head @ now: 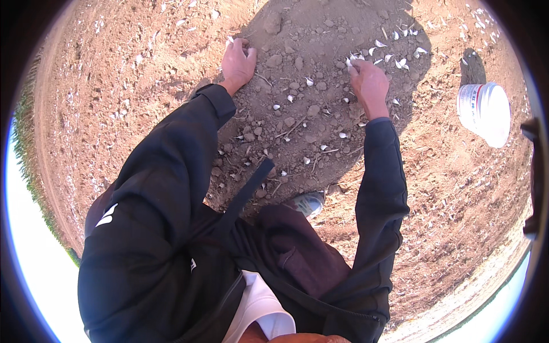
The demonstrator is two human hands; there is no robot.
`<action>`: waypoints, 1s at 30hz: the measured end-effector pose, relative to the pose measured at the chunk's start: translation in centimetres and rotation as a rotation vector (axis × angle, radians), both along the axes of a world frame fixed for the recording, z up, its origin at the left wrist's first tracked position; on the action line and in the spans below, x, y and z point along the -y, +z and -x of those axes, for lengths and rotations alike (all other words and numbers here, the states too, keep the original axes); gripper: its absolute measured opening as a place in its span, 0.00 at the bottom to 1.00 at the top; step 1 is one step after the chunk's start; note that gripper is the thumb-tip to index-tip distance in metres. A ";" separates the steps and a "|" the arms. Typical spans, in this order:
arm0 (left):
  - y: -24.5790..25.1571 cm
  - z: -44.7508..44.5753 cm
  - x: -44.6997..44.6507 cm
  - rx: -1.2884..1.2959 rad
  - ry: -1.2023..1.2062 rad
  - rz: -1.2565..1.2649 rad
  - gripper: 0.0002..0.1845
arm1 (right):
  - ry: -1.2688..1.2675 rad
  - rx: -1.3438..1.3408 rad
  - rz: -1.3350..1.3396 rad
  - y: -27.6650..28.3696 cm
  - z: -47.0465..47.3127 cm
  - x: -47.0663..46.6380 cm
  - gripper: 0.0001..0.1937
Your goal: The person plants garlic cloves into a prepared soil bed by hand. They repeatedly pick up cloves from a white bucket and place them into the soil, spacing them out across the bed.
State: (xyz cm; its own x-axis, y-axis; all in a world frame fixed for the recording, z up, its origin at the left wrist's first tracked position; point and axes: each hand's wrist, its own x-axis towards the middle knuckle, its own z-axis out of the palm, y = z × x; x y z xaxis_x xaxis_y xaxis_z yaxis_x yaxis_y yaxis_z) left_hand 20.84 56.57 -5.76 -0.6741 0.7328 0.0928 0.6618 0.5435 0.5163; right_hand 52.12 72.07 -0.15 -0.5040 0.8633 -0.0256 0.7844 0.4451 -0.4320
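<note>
Pale garlic cloves lie scattered over the loose brown soil in front of me. My left hand (pixel 238 63) is low over the ground at the upper middle, back up and fingers curled. A white garlic clove (pixel 230 39) shows at its fingertips; the palm is hidden. To the right, my right hand (pixel 370 83) reaches down with its fingertips closed on a garlic clove (pixel 348 62). More cloves touch or lie just beyond these fingers, and a loose group (pixel 401 64) spreads to their right. Between my hands, single cloves such as one garlic clove (pixel 309 81) sit among clods.
A white plastic tub (pixel 484 112) bearing printed writing stands on the soil at the right. My shoe (pixel 309 204) is close below the cloves. A dark strap (pixel 248 188) hangs from my jacket. Rows of cloves run along both sides; green plants (pixel 32 171) edge the field at left.
</note>
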 end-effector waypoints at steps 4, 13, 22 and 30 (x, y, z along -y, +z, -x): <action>0.1 0.1 0.0 -0.004 -0.014 -0.022 0.16 | 0.067 0.156 -0.048 -1.8 1.6 -0.5 0.10; 0.0 -0.1 0.1 -0.011 -0.003 -0.057 0.13 | 0.076 -0.048 -0.008 -0.6 0.3 0.6 0.10; 0.1 -0.2 0.0 -0.020 -0.006 -0.043 0.14 | 0.214 0.031 -0.033 -1.5 3.2 3.0 0.07; -0.2 -0.1 0.0 -0.005 0.000 -0.013 0.15 | 0.235 0.275 -0.040 -1.2 7.4 4.3 0.07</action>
State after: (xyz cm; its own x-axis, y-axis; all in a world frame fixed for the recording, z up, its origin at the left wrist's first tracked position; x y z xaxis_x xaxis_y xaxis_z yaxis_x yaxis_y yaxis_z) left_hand 20.91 56.57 -5.93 -0.6734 0.7317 0.1056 0.6648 0.5369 0.5195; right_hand 44.69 67.80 -1.40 -0.6681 0.7275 -0.1561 0.7427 0.6398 -0.1976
